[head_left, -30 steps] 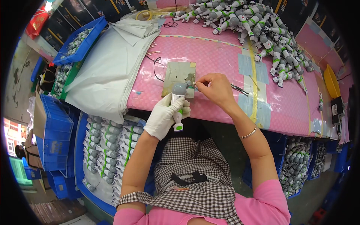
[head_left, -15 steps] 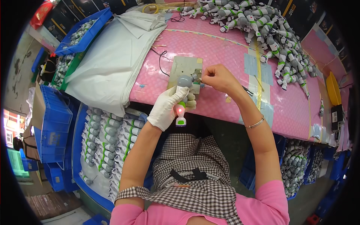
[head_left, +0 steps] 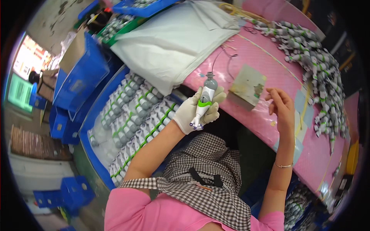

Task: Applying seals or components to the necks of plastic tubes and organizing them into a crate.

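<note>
My left hand [head_left: 189, 112], in a white glove, holds a grey and white plastic toy part [head_left: 209, 85] with a green band. Its round grey end with a narrow neck points away from me. The slim white end, with small purple tips, lies over the palm. My right hand [head_left: 283, 109] is bare and raised over the pink table, fingers loosely bent and apart, with nothing in them. Between the hands, a metal block [head_left: 243, 86] with a small fitting on its right side stands at the table's near edge.
A blue tray [head_left: 101, 169] at left holds rows of similar parts. More are heaped on the pink table [head_left: 266, 54] at far right. A white sheet [head_left: 165, 46] covers the table's left end. Stacked blue crates [head_left: 86, 73] stand farther left. A thin black cable [head_left: 219, 56] runs behind the block.
My left hand has brought the toy part away from the block, turning it; its red light no longer shows. My right hand has left the block and its fingers have loosened. The view has turned left.
</note>
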{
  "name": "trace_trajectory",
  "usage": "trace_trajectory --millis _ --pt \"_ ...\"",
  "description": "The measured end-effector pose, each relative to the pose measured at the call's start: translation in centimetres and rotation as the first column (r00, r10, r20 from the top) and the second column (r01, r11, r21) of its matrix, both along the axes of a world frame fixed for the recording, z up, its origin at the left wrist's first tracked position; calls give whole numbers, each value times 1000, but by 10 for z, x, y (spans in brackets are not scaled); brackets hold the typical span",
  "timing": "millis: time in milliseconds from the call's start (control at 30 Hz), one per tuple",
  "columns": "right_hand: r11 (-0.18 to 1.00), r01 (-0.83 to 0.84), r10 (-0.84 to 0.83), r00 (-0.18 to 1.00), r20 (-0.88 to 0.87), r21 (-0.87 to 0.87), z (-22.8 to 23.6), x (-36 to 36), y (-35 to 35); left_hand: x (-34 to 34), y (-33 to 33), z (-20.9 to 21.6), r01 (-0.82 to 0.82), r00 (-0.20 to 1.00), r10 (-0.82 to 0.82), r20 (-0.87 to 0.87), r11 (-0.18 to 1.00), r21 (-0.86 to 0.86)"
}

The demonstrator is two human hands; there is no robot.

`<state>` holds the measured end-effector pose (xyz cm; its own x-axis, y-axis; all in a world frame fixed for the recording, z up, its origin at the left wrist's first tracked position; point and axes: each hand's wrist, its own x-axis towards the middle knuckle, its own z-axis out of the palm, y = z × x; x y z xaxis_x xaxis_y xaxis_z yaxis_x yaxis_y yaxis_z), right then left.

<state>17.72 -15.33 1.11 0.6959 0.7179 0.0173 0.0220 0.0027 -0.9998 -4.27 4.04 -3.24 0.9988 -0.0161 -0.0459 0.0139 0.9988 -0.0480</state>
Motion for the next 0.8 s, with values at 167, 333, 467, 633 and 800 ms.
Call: trace_trajectory --millis 167,333,467,633,800 --pt "998 -60 60 998 25 -12 -17 2 16 -87 32 -13 -219 971 221 -88 975 31" --pt "999 -34 35 998 58 -18 -33 30 20 -233 83 -33 -199 541 734 -409 585 786" --pt "996 -83 83 997 -4 42 -29 46 26 -340 78 18 938 116 985 -132 -64 341" --pt "991 -131 131 991 10 30 -29 42 50 -405 57 16 916 227 910 -346 -321 -241" --pt "996 -92 92 996 10 16 -29 61 44 -431 70 -36 602 759 611 -226 -790 -118"
